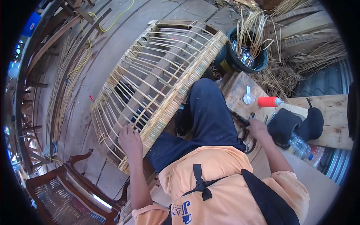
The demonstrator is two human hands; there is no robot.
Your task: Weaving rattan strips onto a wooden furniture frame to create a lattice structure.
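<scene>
A curved wooden frame strung with rattan strands (176,84) leans across my legs, its near rim wrapped in pale cane. My left hand (130,140) grips the strands near the frame's lower left end, beside the wrapped rim, with the fingers bent. My right hand (258,129), to the right of my raised knee, is closed around a tool with a black handle (242,119). The tool's tip points up and left over a wooden board; its exact kind is hard to make out. Other hand tools (249,144) lie partly hidden under that hand.
A dark bucket (225,62) with water and soaking cane stands beyond my knee. On the board (236,90) at right are a red bottle (267,101), a dark cap (313,122) and a plastic bottle (300,146). A caned wooden chair (60,195) stands lower left; loose strips (67,86) lie left.
</scene>
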